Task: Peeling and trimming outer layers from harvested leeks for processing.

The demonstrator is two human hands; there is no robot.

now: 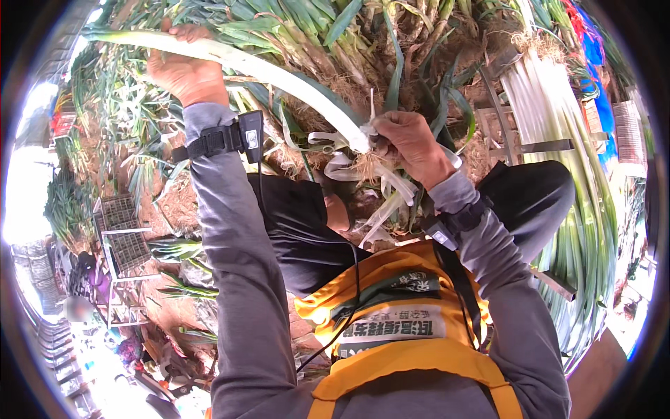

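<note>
A long green onion (pixel 285 78) slants across the upper middle, its white shank bare and its roots pointing right. My left hand (pixel 188 73) is wrapped round the shank toward its green end. At the root end, the fingers of my right hand (pixel 412 143) are pinched together on a thin pale strip of skin (pixel 367 128). Brown root hairs (pixel 366 166) hang just below those fingers. Loose strips of white peel (pixel 391 195) lie beneath the root end, between my knees.
Heaped green onions with soil on their roots (pixel 349 52) cover the ground ahead. Cleaned ones lie in a long bundle (pixel 541 98) at my right, across a metal rack (pixel 548 146). Stacked crates (pixel 122 230) stand at left. I wear an orange apron (pixel 391 363); a cable (pixel 357 279) runs across it.
</note>
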